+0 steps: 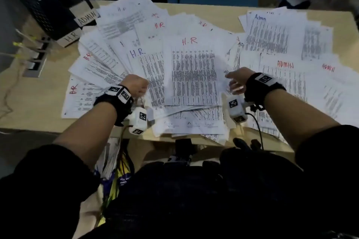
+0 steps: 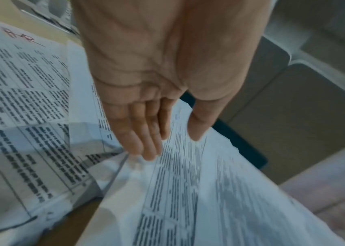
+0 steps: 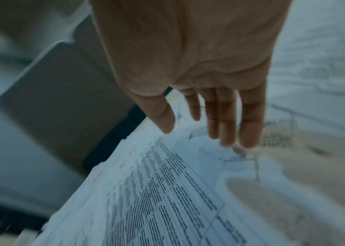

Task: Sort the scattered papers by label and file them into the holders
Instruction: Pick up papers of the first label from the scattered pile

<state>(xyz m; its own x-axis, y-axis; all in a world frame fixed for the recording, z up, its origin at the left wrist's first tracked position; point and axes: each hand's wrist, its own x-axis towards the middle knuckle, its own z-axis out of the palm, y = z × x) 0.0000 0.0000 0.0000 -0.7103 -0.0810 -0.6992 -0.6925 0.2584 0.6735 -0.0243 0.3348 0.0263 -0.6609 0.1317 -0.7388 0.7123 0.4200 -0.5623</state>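
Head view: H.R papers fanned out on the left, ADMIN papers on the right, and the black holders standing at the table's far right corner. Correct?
Not quite. The head view shows the black holders at the far left corner, not the right. The rest holds.

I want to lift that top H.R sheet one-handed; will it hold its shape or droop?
The H.R sheet is one thin printed page, so it will likely droop from wherever it is pinched. It lies on overlapping loose papers, so pushing probably slides its neighbours too. Both hands, left and right, are beside it, fingers straight.
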